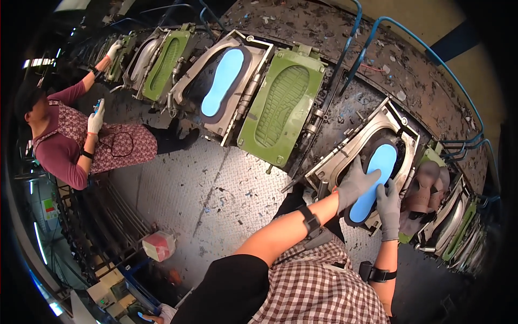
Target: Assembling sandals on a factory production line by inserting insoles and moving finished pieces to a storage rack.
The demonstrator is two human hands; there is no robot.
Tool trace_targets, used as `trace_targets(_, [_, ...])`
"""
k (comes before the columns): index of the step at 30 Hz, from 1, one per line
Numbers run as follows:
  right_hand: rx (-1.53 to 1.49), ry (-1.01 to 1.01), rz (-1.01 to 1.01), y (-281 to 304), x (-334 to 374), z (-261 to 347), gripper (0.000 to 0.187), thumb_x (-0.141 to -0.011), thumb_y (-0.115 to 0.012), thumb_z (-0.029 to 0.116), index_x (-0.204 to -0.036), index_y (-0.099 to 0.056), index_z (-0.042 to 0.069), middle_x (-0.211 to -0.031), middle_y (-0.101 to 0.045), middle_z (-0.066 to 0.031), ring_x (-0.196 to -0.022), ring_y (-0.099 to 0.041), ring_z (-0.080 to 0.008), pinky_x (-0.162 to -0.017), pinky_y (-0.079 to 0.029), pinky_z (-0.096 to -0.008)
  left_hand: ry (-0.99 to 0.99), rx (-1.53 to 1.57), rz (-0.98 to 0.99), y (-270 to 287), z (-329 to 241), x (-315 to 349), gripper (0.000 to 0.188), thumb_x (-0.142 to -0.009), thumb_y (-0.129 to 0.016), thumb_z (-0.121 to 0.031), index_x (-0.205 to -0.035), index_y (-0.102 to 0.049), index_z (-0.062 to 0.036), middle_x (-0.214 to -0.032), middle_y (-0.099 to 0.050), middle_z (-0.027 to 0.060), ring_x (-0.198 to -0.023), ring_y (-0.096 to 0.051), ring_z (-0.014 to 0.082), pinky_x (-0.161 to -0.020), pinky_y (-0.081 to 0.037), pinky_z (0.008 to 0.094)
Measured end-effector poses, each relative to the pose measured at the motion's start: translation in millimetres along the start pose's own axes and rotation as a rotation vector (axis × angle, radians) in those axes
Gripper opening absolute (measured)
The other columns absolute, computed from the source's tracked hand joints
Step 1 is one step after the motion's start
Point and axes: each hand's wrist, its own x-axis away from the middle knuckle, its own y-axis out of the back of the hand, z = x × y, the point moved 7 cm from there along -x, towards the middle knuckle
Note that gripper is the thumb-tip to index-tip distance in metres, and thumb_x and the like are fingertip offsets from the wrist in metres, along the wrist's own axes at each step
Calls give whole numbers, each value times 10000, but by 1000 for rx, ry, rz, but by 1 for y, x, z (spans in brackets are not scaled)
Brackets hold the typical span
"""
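Observation:
A light blue insole [382, 161] lies on a dark shoe-shaped sole piece [397, 141], at an open metal mould frame [353, 137]. My left hand [353, 186], in a grey glove, grips its left side, the thumb on the blue face and the fingers along the dark edge. From the right, my grey-gloved right hand [389, 208] holds the lower right edge, fingertips at the blue rim. The undersides of the fingers are hidden. Left of this frame stands a green mould plate [283, 102] with a ridged sole-shaped hollow.
Another mould frame [213, 121] bears a blue insole [224, 81]. A co-worker [81, 129] stands left at further moulds. Blue bent tubes [418, 35] rise behind the scrap-strewn bench [324, 27]. Brown shoe-shaped pieces [423, 194] sit right. A pinkish-white block [158, 245] is lower left.

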Motion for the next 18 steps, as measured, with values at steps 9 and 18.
trace_targets(9, [-566,-169,16,-14,9,17,344,-875,-668,55,-1186,-587,-66,-786,-635,-14,-593,-537,-75,-511,-428,-234,-59,670,247,-12,5,-20,817,-904,-734,-161,-1566,-274,-30,-1340,-570,141,-1130,-589,183,-973,-502,308])
trace_targets(18, [-12,42,-370,53,-27,59,296,-867,-605,164,-1143,-573,61,-842,-611,-108,-769,-629,-286,-752,-511,-420,-146,734,190,-42,-68,-51,684,-915,-668,-24,-1532,-376,-49,-1293,-613,94,-1077,-607,160,-927,-519,292])
